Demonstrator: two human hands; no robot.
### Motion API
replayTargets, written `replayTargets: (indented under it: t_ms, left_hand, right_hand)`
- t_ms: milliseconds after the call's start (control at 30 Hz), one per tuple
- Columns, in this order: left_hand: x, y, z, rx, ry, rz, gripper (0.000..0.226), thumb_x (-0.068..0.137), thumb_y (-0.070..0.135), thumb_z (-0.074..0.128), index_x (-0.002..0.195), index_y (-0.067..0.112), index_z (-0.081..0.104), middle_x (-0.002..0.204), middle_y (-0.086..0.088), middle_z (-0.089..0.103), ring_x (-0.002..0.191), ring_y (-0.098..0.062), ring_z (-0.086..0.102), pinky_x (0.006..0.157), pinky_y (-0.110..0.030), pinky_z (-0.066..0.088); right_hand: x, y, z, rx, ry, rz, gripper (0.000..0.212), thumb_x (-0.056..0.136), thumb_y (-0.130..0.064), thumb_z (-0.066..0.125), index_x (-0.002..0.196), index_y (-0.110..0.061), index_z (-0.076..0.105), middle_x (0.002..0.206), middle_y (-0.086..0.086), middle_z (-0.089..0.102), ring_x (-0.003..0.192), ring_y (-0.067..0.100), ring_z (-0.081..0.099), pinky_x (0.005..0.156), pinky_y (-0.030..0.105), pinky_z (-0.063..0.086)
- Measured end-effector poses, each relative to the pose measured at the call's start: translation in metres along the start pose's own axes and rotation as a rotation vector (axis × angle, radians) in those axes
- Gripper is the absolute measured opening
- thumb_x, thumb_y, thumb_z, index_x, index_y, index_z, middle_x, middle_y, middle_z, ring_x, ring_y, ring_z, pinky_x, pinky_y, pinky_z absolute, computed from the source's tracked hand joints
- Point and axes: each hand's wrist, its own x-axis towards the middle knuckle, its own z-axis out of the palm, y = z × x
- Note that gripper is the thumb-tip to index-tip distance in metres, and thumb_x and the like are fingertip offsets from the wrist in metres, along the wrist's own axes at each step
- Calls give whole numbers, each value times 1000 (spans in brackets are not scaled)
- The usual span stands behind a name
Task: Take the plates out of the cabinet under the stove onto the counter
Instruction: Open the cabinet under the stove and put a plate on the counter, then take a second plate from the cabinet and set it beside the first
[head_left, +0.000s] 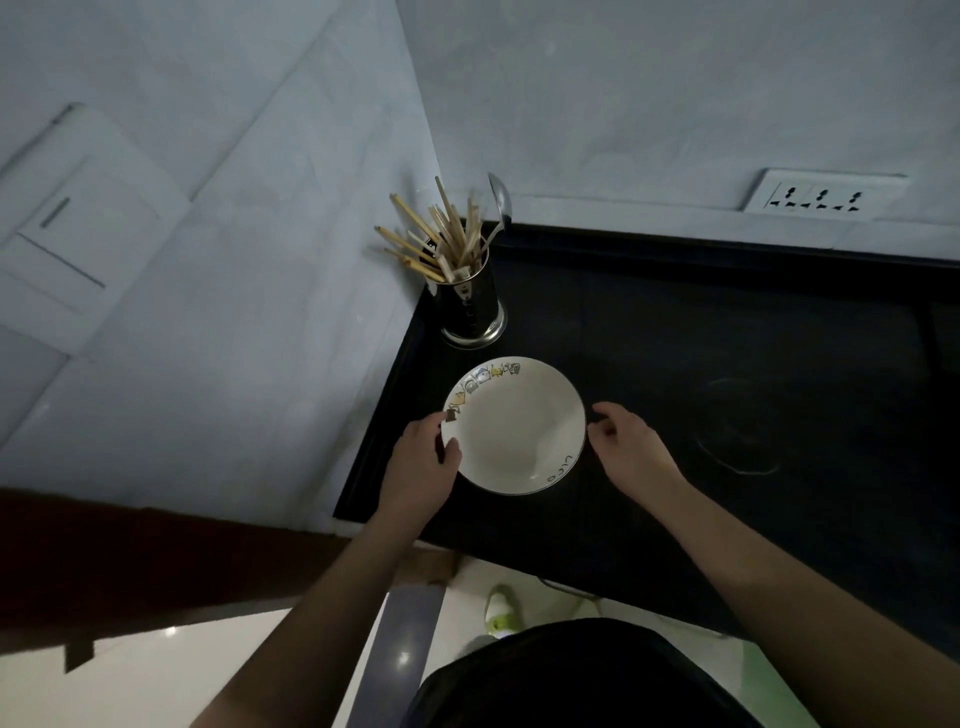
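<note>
A white plate (517, 423) with small coloured drawings along its rim lies on the black counter (727, 364), near the counter's left end. My left hand (423, 462) holds the plate's left rim, thumb on top of the edge. At the plate's right edge is my right hand (631, 441), fingers loosely curled and just beside the rim; I cannot tell whether it touches. The cabinet under the stove is out of sight.
A steel holder (470, 306) full of wooden chopsticks and a spoon stands in the counter's back left corner, just behind the plate. A wall socket (826, 197) sits above the counter at the right. Pale floor (156, 670) lies below.
</note>
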Motion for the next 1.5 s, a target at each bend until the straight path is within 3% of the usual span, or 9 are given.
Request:
replayTargets:
  t_ms: [100,200,333,467,800,933,1100,1200,1500]
  left_hand:
    - [-21,10,-4,277,44,148,49,98,37,50,144,22,42,150,-5,40,141,-24,31,111,-46,34]
    - [-39,16,-5,412,37,262,54,99,44,43,148,23,36,160,-4,28,150,-26,14,118,-50,20]
    - [-55,17,-8,497,32,388,58,99,50,40,149,22,38,162,-4,28,151,-27,16,119,-48,16]
    - [-68,10,-18,533,66,509,59,96,51,41,145,19,46,157,-9,39,147,-32,28,116,-52,25]
    - [-111,-40,-35,588,-23,721,66,98,56,22,151,21,38,162,-7,29,151,-28,19,121,-52,19]
    - [-131,-39,-28,599,-101,813,69,97,58,15,155,23,30,166,-5,17,153,-26,8,122,-52,14]
    - [-157,0,-3,651,-187,982,68,98,59,15,158,26,17,167,-2,7,153,-23,0,122,-50,10]
    - [-178,33,14,649,-254,1103,67,98,59,15,158,29,10,167,0,2,153,-22,-4,123,-50,9]
    - [-291,116,91,646,-361,1458,70,96,60,12,158,26,14,167,-1,7,153,-22,-1,122,-48,6]
  right_hand:
    - [-17,-3,-2,-169,34,-147,50,97,-39,48,144,-27,37,137,5,51,113,17,57,84,31,52]
    - [-38,-7,-4,-316,32,-263,53,98,-42,45,147,-27,32,143,4,45,127,21,47,100,39,46]
    - [-71,-9,4,-423,81,-367,54,99,-45,40,149,-26,29,148,3,42,136,22,39,111,43,37]
    - [-103,-10,18,-510,165,-370,55,99,-47,37,150,-28,27,151,3,39,140,22,33,115,43,31]
    - [-202,-12,85,-598,289,-192,63,97,-51,20,154,-23,24,158,7,31,146,25,24,120,43,20]
    - [-248,1,97,-587,368,-115,59,98,-46,32,150,-19,33,154,10,38,143,29,31,118,45,22]
    - [-305,34,92,-553,500,66,58,97,-44,38,148,-17,38,151,12,43,140,32,38,114,47,28]
    - [-342,58,85,-519,556,188,59,97,-45,37,150,-18,34,153,12,40,141,32,36,116,46,23]
    - [-479,154,79,-335,758,524,59,100,-46,35,154,-23,25,158,8,29,148,28,20,121,44,12]
